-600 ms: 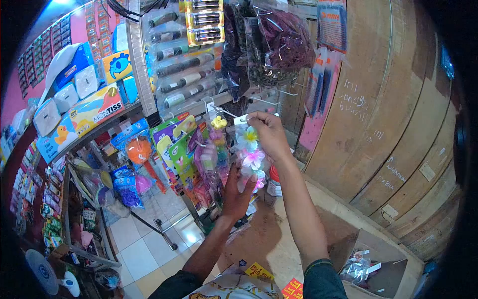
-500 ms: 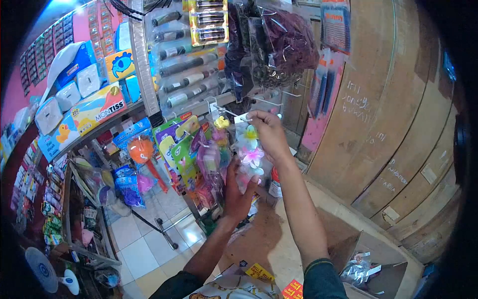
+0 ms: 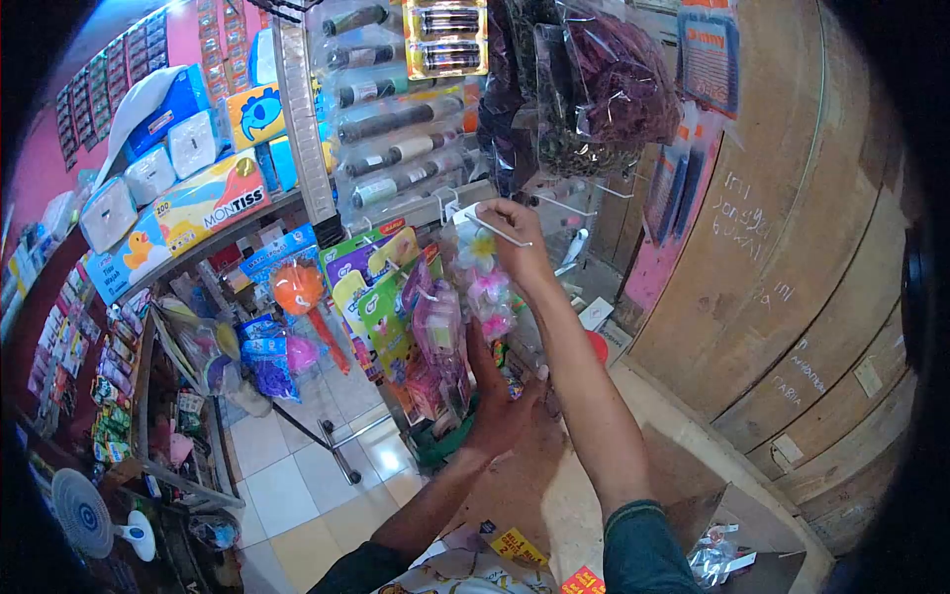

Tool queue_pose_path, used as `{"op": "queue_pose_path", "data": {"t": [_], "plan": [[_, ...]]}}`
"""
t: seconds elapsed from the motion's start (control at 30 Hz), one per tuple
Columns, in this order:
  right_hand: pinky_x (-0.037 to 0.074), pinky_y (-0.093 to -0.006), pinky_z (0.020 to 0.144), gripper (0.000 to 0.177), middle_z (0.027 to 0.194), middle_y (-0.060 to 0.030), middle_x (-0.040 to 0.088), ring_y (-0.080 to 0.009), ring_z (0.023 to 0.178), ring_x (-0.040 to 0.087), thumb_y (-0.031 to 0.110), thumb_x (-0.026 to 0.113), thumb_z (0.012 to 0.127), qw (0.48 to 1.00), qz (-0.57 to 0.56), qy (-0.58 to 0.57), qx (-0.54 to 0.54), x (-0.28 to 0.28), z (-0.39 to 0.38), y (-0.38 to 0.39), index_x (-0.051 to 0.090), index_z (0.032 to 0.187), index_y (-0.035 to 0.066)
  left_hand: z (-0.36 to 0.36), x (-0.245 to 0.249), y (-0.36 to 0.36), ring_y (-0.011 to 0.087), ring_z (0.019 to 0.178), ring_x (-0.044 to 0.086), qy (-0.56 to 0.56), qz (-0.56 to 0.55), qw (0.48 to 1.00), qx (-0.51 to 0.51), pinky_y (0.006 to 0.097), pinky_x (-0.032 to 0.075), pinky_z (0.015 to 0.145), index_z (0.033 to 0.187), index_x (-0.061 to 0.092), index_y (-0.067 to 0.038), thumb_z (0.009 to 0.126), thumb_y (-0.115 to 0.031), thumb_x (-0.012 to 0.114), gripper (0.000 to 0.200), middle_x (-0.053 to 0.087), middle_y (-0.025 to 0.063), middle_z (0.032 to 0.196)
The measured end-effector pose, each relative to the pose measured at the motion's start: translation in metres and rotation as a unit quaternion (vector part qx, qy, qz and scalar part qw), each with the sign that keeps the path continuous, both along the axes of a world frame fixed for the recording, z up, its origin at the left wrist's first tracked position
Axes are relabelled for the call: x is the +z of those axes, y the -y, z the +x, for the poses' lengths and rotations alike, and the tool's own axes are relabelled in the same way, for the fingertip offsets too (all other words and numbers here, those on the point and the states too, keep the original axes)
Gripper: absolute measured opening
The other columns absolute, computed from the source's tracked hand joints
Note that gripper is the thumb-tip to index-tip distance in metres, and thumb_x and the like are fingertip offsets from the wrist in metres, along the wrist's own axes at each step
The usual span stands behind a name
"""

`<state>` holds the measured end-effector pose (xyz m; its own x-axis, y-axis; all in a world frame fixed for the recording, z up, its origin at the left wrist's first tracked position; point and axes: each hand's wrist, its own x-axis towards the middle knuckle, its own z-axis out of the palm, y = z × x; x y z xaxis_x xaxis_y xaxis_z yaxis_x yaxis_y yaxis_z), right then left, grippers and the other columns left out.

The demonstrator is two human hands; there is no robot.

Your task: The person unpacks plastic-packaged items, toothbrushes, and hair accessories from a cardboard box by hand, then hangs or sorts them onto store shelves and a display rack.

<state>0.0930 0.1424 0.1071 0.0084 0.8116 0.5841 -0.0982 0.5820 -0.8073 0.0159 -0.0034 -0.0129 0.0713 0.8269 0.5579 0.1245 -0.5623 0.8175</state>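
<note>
With the right hand [image 3: 522,259] pinched on the top of the flower pack [image 3: 487,287] and the left hand [image 3: 507,414] spread just below, go gently by the metal hook [image 3: 507,236].

the clear-wrapped flower pack [image 3: 479,272] hangs nearly upright just right of the purple pack [image 3: 440,332], white card at its top, a white flower with a yellow centre below it, pink-and-white flowers lower down.

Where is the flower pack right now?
The flower pack is near the middle of the head view, its top in the right hand, above the left hand and just right of the pink-and-purple packets.
</note>
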Motion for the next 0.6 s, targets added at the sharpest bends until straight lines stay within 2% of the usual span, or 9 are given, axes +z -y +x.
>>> {"op": "queue_pose_path", "data": {"t": [0.1, 0.3, 0.4, 0.47, 0.5, 0.6], "plan": [[0.042, -0.024, 0.069, 0.021, 0.08, -0.0003, 0.062, -0.0074, 0.076, 0.052, 0.018, 0.062, 0.09, 1.0, -0.011, 0.004, 0.012, -0.002, -0.001, -0.013, 0.068, 0.092, -0.002, 0.001, -0.001, -0.002, 0.0356, 0.145, 0.0, 0.02, -0.004, 1.0, -0.016, 0.0446, 0.007, 0.117, 0.149, -0.004, 0.001, 0.085, -0.023, 0.068, 0.099, -0.001, 0.0255, 0.154], [0.042, -0.0238, 0.071, 0.024, 0.083, -0.001, 0.063, -0.0082, 0.078, 0.054, 0.022, 0.064, 0.09, 0.997, -0.057, -0.04, 0.043, 0.002, -0.004, -0.01, 0.069, 0.093, -0.001, -0.002, 0.001, 0.002, 0.0353, 0.145, 0.003, -0.026, 0.016, 0.999, 0.018, 0.0443, 0.008, 0.117, 0.15, 0.0, -0.001, 0.087, -0.024, 0.067, 0.095, 0.002, 0.0243, 0.154], [0.043, -0.0244, 0.073, 0.027, 0.087, -0.002, 0.065, -0.009, 0.081, 0.056, 0.024, 0.064, 0.09, 0.997, -0.05, -0.048, 0.033, 0.001, 0.003, 0.002, 0.068, 0.097, -0.001, -0.003, -0.006, 0.008, 0.0302, 0.145, 0.006, -0.077, 0.02, 0.996, 0.049, 0.0466, 0.015, 0.116, 0.152, 0.0, -0.007, 0.087, -0.019, 0.069, 0.095, 0.003, 0.0173, 0.157], [0.044, -0.0249, 0.076, 0.029, 0.091, -0.0031, 0.066, -0.0097, 0.084, 0.057, 0.026, 0.064, 0.09, 0.997, -0.031, -0.069, 0.03, -0.003, 0.013, 0.017, 0.067, 0.101, -0.002, -0.001, -0.017, 0.011, 0.0342, 0.145, 0.005, -0.055, 0.018, 0.998, 0.018, 0.0463, 0.01, 0.117, 0.151, 0.002, -0.004, 0.086, -0.025, 0.068, 0.095, 0.004, 0.0203, 0.156], [0.044, -0.0251, 0.077, 0.03, 0.092, -0.0034, 0.066, -0.01, 0.085, 0.057, 0.026, 0.064, 0.091, 0.997, -0.032, -0.066, -0.005, -0.009, 0.018, 0.022, 0.067, 0.103, -0.001, 0.0, -0.024, 0.014, 0.0363, 0.145, 0.005, -0.044, 0.016, 0.999, 0.002, 0.0462, 0.008, 0.117, 0.15, 0.003, -0.003, 0.086, -0.028, 0.068, 0.096, 0.004, 0.0219, 0.155], [0.044, -0.026, 0.081, 0.03, 0.091, -0.0038, 0.065, -0.011, 0.086, 0.058, 0.028, 0.063, 0.092, 0.993, -0.042, -0.05, -0.096, -0.034, 0.036, 0.049, 0.066, 0.105, 0.0, 0.002, -0.043, 0.032, 0.0348, 0.143, 0.016, -0.083, -0.005, 0.997, 0.006, 0.0463, 0.019, 0.115, 0.15, 0.009, -0.004, 0.085, -0.026, 0.07, 0.092, 0.01, 0.02, 0.154]]}}
